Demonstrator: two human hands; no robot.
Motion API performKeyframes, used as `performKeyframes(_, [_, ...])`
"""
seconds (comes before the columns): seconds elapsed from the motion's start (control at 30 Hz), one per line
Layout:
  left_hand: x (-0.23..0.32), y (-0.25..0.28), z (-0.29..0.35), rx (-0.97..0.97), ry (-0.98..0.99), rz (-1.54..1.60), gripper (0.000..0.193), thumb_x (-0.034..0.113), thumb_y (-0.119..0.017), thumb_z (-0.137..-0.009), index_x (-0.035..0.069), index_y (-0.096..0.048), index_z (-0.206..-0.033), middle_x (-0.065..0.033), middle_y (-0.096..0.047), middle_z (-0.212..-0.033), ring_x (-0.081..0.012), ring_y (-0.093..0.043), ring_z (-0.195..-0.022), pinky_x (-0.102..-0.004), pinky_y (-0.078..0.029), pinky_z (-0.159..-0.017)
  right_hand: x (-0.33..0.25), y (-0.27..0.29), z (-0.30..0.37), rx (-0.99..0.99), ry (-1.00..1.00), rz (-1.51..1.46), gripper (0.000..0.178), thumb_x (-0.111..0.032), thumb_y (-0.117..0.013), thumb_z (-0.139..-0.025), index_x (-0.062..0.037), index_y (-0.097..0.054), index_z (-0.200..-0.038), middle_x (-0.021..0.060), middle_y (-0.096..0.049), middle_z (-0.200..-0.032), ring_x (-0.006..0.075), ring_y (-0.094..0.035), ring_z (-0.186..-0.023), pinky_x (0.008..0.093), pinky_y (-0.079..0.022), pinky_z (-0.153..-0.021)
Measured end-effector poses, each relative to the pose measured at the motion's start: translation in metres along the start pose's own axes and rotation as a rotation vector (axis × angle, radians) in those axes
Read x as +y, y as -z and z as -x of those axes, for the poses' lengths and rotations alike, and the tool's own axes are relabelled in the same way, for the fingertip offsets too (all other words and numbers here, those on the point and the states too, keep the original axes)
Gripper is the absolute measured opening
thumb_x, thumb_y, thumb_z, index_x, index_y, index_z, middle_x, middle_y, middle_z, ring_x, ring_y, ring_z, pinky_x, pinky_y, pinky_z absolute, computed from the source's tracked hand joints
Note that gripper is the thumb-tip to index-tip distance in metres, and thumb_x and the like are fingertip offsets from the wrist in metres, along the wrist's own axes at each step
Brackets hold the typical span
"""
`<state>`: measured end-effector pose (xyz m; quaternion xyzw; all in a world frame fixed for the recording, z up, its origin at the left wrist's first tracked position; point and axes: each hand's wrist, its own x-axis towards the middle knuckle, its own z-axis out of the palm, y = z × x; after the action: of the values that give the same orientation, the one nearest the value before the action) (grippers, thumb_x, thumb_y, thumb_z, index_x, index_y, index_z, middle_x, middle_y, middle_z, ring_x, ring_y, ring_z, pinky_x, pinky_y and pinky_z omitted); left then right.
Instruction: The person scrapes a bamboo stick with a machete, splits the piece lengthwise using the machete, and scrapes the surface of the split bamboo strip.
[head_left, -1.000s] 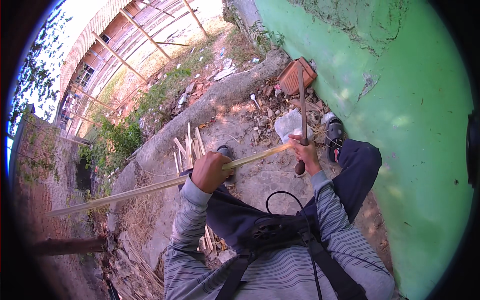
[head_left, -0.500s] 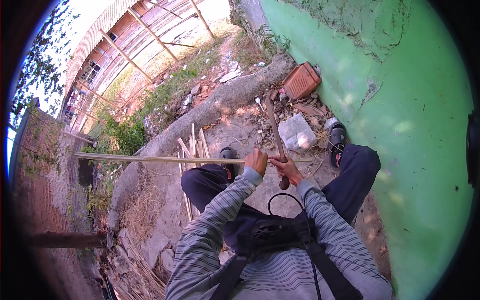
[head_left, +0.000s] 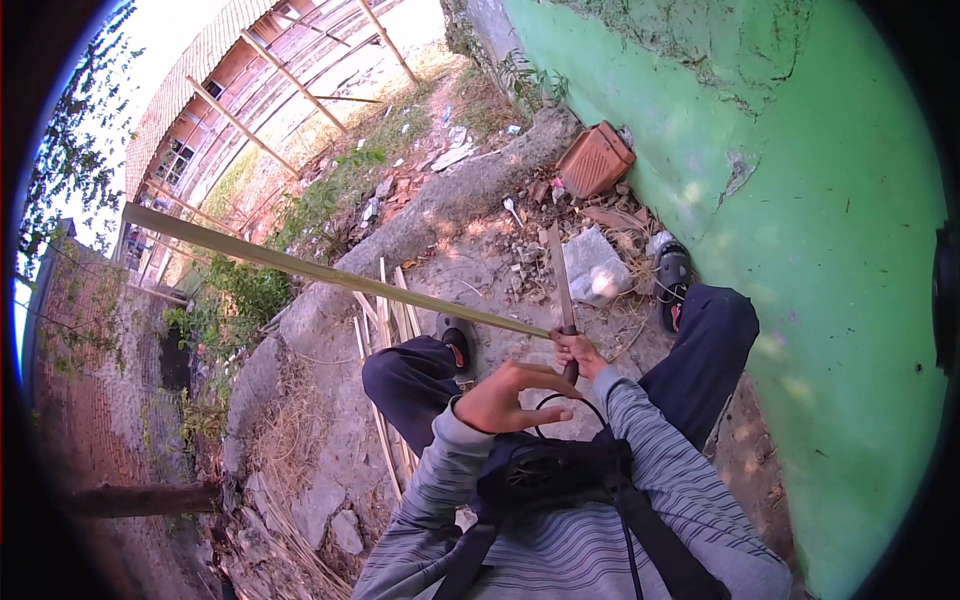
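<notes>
My left hand [head_left: 505, 397] is raised in front of my waist, holding nothing, with its thumb and fingers apart. My right hand [head_left: 580, 352] is wrapped round the dark wooden handle of a machete [head_left: 560, 280], whose brown blade points away from me. The near end of a long, pale bamboo strip [head_left: 330, 272] meets the fingers of that same hand and seems pinched there. From there the strip slants up and away to the far left. My left hand is apart from both the strip and the machete.
Several thin bamboo strips [head_left: 383, 455] lie on the ground beside my left leg. A whitish block [head_left: 594, 265] sits on rubble ahead, with an orange plastic container [head_left: 596, 162] beyond. A green wall [head_left: 840, 300] rises at right; a low concrete ridge [head_left: 400, 240] crosses ahead.
My left hand has let go of the bamboo strip and drawn back toward my waist, opening. The strip's far end has swung upward. The machete stays in my right hand.
</notes>
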<state>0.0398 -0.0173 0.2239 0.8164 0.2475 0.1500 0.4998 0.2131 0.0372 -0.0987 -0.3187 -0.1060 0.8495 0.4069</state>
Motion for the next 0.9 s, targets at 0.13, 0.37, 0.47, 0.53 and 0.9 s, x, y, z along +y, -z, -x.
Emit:
performKeyframes(0.13, [-0.015,0.039,0.087,0.085,0.409,-0.075,0.056,0.028,-0.081,-0.089,-0.001,-0.063,-0.133,-0.0139,-0.067,-0.129,-0.0247,-0.062,-0.124,-0.0393,-0.047,-0.108,-0.007,-0.008,0.0,0.045,0.068,0.059,0.026,-0.024,-0.078,-0.093,-0.0126,-0.057,-0.103,-0.0086,-0.04,-0.062,0.0033,-0.034,-0.045,0.0241,-0.032,-0.045])
performKeyframes(0.37, [-0.099,0.055,0.11,1.099,-0.296,0.646,0.092,0.038,-0.086,-0.081,0.0,-0.04,-0.151,-0.0185,-0.046,-0.152,-0.0367,-0.047,-0.14,-0.0492,-0.038,-0.118,0.0,0.007,0.003,-0.034,-0.079,0.084,0.024,-0.029,-0.075,-0.097,-0.0155,-0.055,-0.094,-0.0096,-0.039,-0.062,0.0024,-0.034,-0.046,0.0234,-0.03,-0.045])
performKeyframes(0.47, [-0.119,0.065,0.142,1.118,-0.601,0.758,0.092,0.045,-0.086,-0.079,0.003,-0.041,-0.147,-0.0148,-0.052,-0.14,-0.0327,-0.052,-0.131,-0.0478,-0.044,-0.11,0.005,-0.017,0.006,-0.097,-0.078,0.075,0.024,-0.03,-0.075,-0.097,-0.0155,-0.056,-0.094,-0.0098,-0.039,-0.062,0.0023,-0.035,-0.046,0.0231,-0.03,-0.045])
performKeyframes(0.53, [-0.082,0.087,0.125,1.029,-0.631,0.676,0.083,0.05,-0.086,-0.079,0.005,-0.047,-0.136,-0.009,-0.054,-0.119,-0.0257,-0.053,-0.116,-0.0431,-0.048,-0.098,-0.002,-0.026,0.005,-0.086,-0.073,0.105,0.022,-0.029,-0.074,-0.097,-0.0156,-0.057,-0.094,-0.0096,-0.039,-0.061,0.0023,-0.035,-0.046,0.0233,-0.03,-0.045])
performKeyframes(0.9, [-0.017,0.077,0.058,1.217,-0.57,0.616,0.061,0.063,-0.036,-0.106,0.016,-0.026,-0.068,0.0041,-0.021,-0.057,-0.0085,-0.014,-0.046,-0.0287,-0.013,-0.043,-0.022,-0.05,0.002,0.104,0.142,0.294,0.024,-0.026,-0.07,-0.1,-0.0097,-0.061,-0.116,-0.009,-0.041,-0.06,0.0027,-0.038,-0.046,0.023,-0.036,-0.045])
